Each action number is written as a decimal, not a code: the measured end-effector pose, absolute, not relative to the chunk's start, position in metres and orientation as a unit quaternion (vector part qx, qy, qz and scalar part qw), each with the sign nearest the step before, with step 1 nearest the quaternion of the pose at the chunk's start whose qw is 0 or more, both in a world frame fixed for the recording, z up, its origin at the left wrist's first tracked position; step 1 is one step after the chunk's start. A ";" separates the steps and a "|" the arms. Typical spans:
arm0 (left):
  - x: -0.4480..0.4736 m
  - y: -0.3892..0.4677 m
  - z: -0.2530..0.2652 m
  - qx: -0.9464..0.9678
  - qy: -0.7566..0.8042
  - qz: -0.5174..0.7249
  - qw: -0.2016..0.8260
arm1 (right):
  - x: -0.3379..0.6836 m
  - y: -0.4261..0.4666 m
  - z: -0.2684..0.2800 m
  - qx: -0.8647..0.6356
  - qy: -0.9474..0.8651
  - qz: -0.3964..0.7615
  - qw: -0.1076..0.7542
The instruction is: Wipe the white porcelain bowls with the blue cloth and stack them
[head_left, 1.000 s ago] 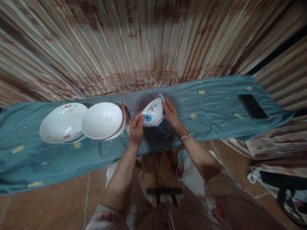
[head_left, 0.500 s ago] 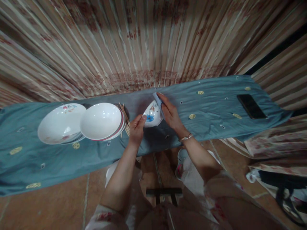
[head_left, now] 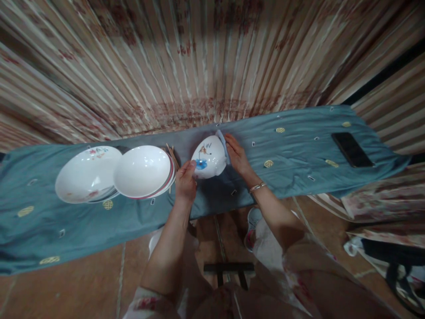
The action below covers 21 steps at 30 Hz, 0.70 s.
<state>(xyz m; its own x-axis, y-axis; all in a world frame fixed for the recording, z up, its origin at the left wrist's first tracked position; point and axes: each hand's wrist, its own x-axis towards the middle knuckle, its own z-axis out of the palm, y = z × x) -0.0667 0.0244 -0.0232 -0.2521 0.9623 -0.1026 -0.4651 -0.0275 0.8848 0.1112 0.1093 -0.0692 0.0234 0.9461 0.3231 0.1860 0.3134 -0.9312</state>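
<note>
A white bowl (head_left: 212, 161) with a blue flower on its outer wall is tipped on its side above the table. My left hand (head_left: 186, 179) grips its rim at the left, thumb on the outer wall. A light blue cloth (head_left: 223, 144) lies against the bowl's right side. My right hand (head_left: 237, 155) holds this cloth to the bowl, its fingers partly hidden behind it. Just left of my left hand are several wooden chopsticks (head_left: 173, 156), partly covered by stacked white bowls (head_left: 142, 170).
Large white dishes with floral rims (head_left: 84, 173) are stacked at the left. A black phone (head_left: 352, 149) lies toward the right end of the narrow table with its teal cloth (head_left: 292, 155). A pleated curtain (head_left: 206, 66) hangs right behind the table.
The bowl has turned so more of its outer wall and base shows. My right hand and the cloth have slid from its upper edge toward the base; my left hand moved slightly left.
</note>
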 end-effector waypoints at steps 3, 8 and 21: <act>-0.067 0.027 -0.021 0.243 0.425 0.663 0.567 | 0.110 0.109 -0.074 -0.461 -0.595 0.385 0.534; -0.064 0.029 -0.022 0.200 0.398 0.669 0.596 | 0.106 0.103 -0.078 -0.472 -0.560 0.412 0.541; -0.059 0.029 -0.014 0.099 0.368 0.626 0.680 | 0.095 0.062 -0.085 -0.531 -0.546 0.364 0.537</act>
